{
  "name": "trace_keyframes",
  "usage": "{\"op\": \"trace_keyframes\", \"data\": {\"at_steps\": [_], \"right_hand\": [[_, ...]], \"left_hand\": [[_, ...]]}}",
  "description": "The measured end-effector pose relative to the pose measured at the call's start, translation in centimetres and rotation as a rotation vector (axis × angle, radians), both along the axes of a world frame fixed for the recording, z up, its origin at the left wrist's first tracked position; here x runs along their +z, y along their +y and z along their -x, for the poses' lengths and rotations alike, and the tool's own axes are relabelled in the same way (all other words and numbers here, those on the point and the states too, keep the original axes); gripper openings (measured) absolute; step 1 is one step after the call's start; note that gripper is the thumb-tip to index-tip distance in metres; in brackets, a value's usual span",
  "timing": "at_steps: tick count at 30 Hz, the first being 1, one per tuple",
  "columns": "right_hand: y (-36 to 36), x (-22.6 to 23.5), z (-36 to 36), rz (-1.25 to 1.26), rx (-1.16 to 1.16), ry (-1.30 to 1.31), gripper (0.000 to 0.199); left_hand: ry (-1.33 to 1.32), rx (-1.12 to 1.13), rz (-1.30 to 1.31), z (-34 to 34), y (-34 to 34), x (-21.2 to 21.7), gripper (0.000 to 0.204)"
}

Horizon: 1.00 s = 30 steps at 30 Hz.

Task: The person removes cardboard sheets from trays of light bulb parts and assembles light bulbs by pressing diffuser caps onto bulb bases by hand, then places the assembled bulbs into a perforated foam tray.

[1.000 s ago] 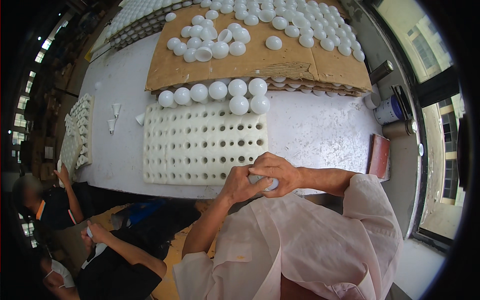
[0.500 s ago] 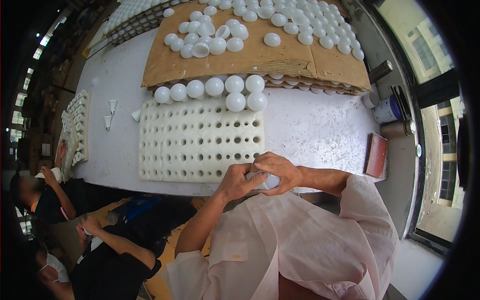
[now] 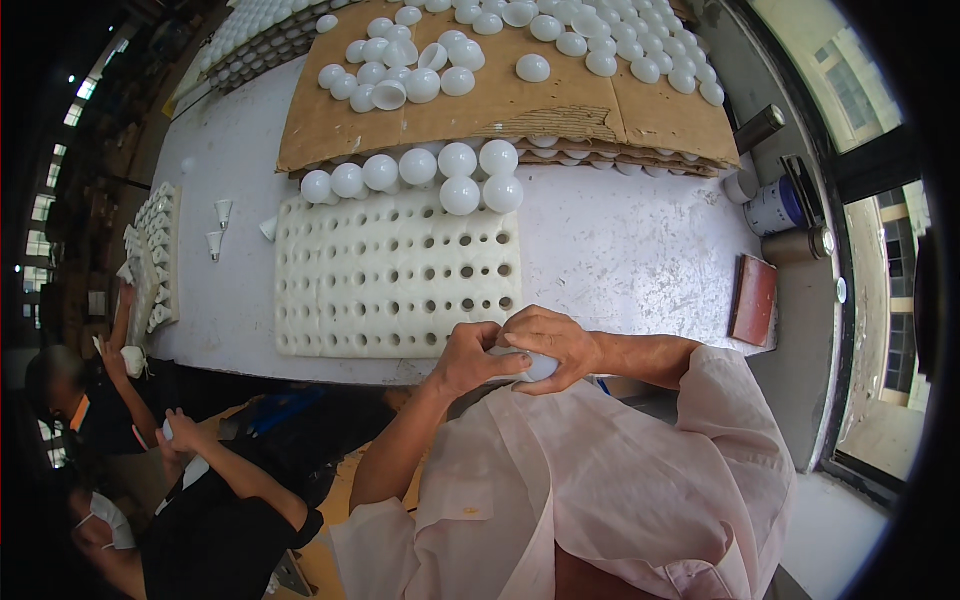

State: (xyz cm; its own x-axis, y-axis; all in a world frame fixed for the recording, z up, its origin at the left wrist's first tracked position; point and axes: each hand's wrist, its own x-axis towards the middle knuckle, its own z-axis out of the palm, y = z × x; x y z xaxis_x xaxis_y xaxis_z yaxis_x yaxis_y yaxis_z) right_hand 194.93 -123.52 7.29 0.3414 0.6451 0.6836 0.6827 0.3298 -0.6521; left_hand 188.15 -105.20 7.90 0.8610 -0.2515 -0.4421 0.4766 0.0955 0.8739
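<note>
Just off the near edge of the table, in front of my shirt, both hands are closed around a light bulb with a white dome [image 3: 542, 368]. My left hand [image 3: 468, 360] grips it from the left, its thumb lying across the bulb. Over the top and right side wraps my right hand [image 3: 552, 342]. The bulb's base is hidden by my fingers. Right ahead lies a white foam tray [image 3: 345, 275] with rows of round holes. Along its far edge stand several bulbs with round white domes [image 3: 419, 166].
Behind the tray, brown cardboard [image 3: 560, 108] carries loose white dome covers [image 3: 533, 68]. Two white bulb bodies [image 3: 215, 243] lie to the left. At right are a dark red box [image 3: 753, 300] and a blue-and-white can [image 3: 777, 213]. Co-workers [image 3: 215, 520] sit at lower left.
My view has shifted slightly, so the tray and covers sit a little higher in it. Both hands stay on the bulb, with only a slight change in finger position.
</note>
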Motion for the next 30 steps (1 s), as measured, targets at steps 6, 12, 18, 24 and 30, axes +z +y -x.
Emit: {"op": "trace_keyframes", "data": {"at_steps": [6, 12, 18, 24, 30], "right_hand": [[0.0, 0.3, 0.4, -0.021, -0.043, -0.053, 0.080], [0.0, 0.0, 0.4, -0.028, -0.049, -0.049, 0.063], [-0.6, -0.5, 0.3, -0.019, -0.004, 0.062, 0.055], [-0.6, -1.1, 0.8, -0.017, -0.029, 0.092, 0.052], [-0.5, -0.8, 0.7, -0.060, -0.022, 0.095, 0.052]], "left_hand": [[-0.052, 0.039, -0.007, 0.6, -0.5, 0.1, 0.043], [-0.069, -0.149, -0.274, 0.1, -0.3, 2.4, 0.047], [-0.213, -0.098, -0.212, 1.0, -0.9, 1.4, 0.053], [-0.286, -0.074, -0.247, 1.3, -0.9, 0.9, 0.054], [-0.325, -0.039, -0.208, 1.4, -0.8, 0.0, 0.048]]}}
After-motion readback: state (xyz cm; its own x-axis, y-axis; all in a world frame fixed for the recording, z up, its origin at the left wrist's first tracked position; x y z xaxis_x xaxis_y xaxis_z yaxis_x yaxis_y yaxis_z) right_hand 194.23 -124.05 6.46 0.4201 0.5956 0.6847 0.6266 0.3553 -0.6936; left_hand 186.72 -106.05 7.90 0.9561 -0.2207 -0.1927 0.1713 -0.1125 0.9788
